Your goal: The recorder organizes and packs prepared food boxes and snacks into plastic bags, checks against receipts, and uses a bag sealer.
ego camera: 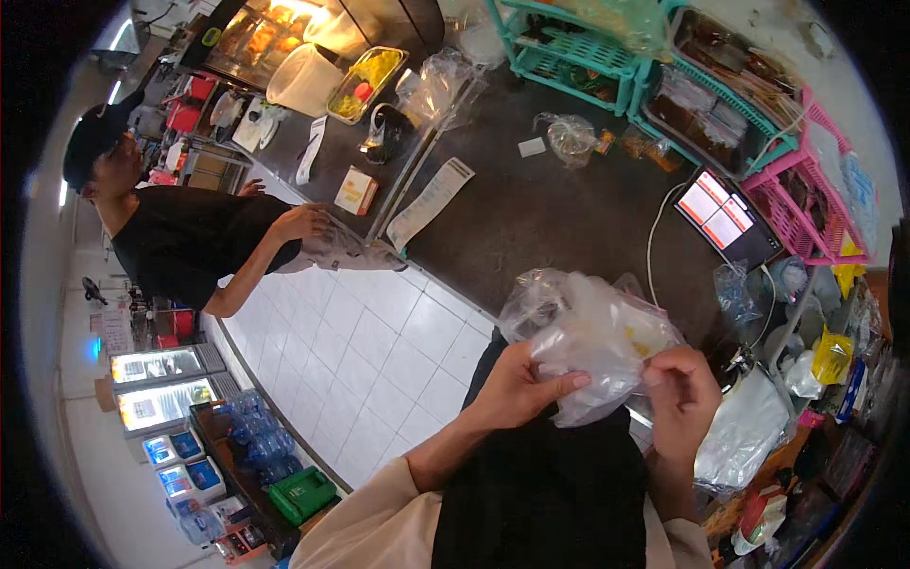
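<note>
My left hand grips a clear plastic bag from its left side, thumb across the front. My right hand is at the bag's right edge with its fingers pinched together; whether they hold the film is blurred. Something pale and yellow shows through the plastic, too unclear to name. The bag is over the near edge of the dark counter. Another crumpled clear bag adjoins it on the left. On the counter beyond lie a long printed receipt and a knotted clear bag.
A lit tablet with a white cable stands at the right. Teal baskets and a pink basket line the back. A person in black stands at the left beside a small box. Flat plastic bags lie at my right.
</note>
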Available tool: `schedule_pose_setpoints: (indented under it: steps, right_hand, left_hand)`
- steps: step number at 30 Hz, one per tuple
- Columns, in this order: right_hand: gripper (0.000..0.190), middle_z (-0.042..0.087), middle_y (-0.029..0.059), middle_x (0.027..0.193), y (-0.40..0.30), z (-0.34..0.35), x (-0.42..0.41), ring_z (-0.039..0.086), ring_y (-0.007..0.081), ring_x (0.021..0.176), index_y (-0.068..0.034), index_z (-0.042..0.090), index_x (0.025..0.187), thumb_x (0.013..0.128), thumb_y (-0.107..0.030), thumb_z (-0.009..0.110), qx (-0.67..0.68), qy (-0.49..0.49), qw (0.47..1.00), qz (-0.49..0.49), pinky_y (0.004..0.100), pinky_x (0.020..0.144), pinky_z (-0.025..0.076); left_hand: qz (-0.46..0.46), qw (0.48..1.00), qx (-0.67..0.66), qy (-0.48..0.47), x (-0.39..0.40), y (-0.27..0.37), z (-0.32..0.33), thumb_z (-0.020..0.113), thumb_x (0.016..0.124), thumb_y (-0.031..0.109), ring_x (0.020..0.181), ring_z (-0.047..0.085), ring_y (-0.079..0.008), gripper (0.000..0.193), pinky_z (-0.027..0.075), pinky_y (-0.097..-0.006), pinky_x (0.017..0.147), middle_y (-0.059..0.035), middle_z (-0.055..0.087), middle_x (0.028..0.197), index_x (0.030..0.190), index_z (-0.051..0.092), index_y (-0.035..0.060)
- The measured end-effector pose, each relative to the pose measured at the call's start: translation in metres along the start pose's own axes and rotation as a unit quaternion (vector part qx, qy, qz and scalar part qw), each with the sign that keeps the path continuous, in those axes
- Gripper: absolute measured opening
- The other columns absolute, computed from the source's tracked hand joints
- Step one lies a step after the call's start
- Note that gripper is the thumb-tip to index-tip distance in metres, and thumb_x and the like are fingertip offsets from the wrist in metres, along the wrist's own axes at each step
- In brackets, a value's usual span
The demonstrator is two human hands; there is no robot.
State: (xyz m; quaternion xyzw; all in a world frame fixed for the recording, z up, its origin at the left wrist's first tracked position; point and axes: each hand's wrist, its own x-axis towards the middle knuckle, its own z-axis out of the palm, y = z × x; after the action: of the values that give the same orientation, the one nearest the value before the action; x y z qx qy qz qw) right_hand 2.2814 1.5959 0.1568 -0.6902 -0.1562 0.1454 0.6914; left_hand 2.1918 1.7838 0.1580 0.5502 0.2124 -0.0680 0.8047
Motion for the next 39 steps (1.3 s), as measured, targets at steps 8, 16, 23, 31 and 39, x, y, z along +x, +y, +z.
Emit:
schedule_pose_setpoints:
  steps: [8, 16, 23, 31, 39]
  right_hand:
    - [0.024, 0.057, 0.0077, 0.064, 0.002, 0.059, 0.018, 0.057, 0.0137, 0.064, 0.001, 0.061, 0.079, 0.081, -0.02, 0.074, -0.1, -0.219, 0.964, 0.109, 0.0287, 0.061, 0.044]
    - [0.02, 0.056, 0.008, 0.065, -0.002, 0.069, 0.04, 0.049, 0.0107, 0.057, 0.004, 0.058, 0.078, 0.088, -0.012, 0.066, -0.201, -0.113, 0.973, 0.03, 0.029, 0.053, 0.04]
    - [0.015, 0.059, 0.0008, 0.074, 0.033, 0.017, 0.052, 0.05, 0.0063, 0.065, 0.0, 0.056, 0.077, 0.088, -0.005, 0.065, -0.057, 0.127, 0.99, 0.027, 0.0214, 0.059, 0.041]
    - [0.013, 0.051, 0.0018, 0.069, 0.004, -0.063, 0.032, 0.047, 0.0096, 0.058, -0.006, 0.05, 0.079, 0.09, -0.006, 0.055, 0.324, 0.182, 0.928, 0.02, 0.0231, 0.058, 0.041]
    - [0.019, 0.058, 0.0025, 0.08, -0.014, -0.026, 0.022, 0.054, 0.0106, 0.069, -0.004, 0.063, 0.086, 0.078, -0.015, 0.075, -0.155, 0.099, 0.981, -0.057, 0.0263, 0.058, 0.043]
  left_hand:
    - [0.121, 0.984, 0.109, 0.073, -0.019, 0.0, -0.047, 0.075, 0.083, 0.012, 0.082, 0.06, -0.0108, 0.031, 0.048, -0.027, 0.073, -0.0057, 0.068, 0.092, 0.109, 0.063, -0.0012]
    - [0.096, 0.987, 0.032, 0.124, -0.003, 0.003, -0.077, 0.073, 0.084, 0.012, 0.068, 0.053, -0.0056, 0.024, 0.042, -0.0229, 0.058, -0.0008, 0.06, 0.074, 0.074, 0.054, 0.0034]
    - [0.197, 0.964, 0.036, 0.176, 0.027, 0.018, -0.061, 0.062, 0.09, 0.003, 0.086, 0.058, -0.0089, 0.013, 0.046, -0.0232, 0.074, -0.005, 0.063, 0.094, 0.1, 0.053, 0.0014]
    - [0.137, 0.987, 0.024, 0.075, 0.057, 0.027, -0.006, 0.064, 0.088, 0.005, 0.073, 0.058, -0.0069, 0.015, 0.046, -0.0235, 0.059, -0.0034, 0.067, 0.093, 0.103, 0.064, 0.0012]
    - [0.13, 0.991, 0.037, 0.015, 0.075, 0.016, 0.069, 0.068, 0.087, 0.008, 0.07, 0.058, -0.0068, 0.015, 0.046, -0.0232, 0.057, -0.0023, 0.067, 0.088, 0.1, 0.064, 0.0014]
